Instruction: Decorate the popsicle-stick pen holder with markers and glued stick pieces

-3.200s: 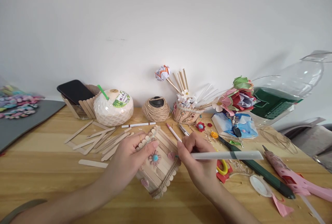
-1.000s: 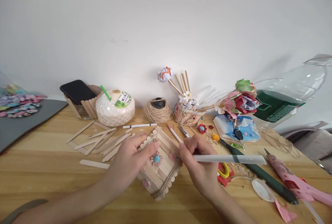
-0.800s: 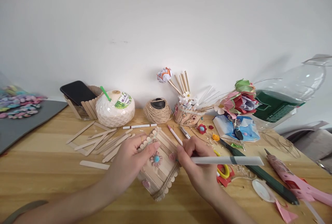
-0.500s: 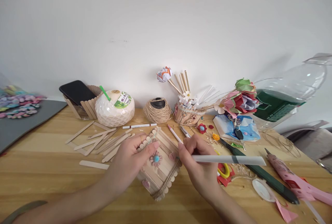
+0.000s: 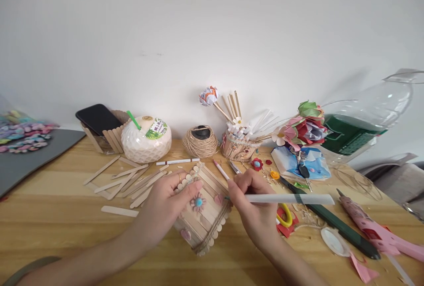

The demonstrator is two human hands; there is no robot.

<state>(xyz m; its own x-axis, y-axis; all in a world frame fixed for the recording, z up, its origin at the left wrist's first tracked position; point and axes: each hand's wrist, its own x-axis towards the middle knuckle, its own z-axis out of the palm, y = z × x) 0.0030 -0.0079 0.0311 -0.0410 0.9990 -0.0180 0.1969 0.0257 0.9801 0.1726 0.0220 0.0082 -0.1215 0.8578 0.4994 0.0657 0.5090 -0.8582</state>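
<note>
My left hand grips a decorated craft-stick box from its left side, with the thumb pressed on its face. Scalloped stick ends and twine trim its edges. On that face are a pink flower with a blue centre and small pink hearts, one of them near the lower corner. In my right hand is a white marker, pinched like a pen. Its dark greenish tip is at or very near the heart on the box's right side; contact I cannot tell.
Loose craft sticks lie left of the box. Behind stand a wrapped coconut, a twine ball and a flower-filled holder. To the right are yellow-handled scissors, a dark green tool and a pink glue gun.
Both hands keep their hold on the box and marker. The marker has shifted slightly left and up, its tip now showing beside the right-hand heart. The view has moved a little.
</note>
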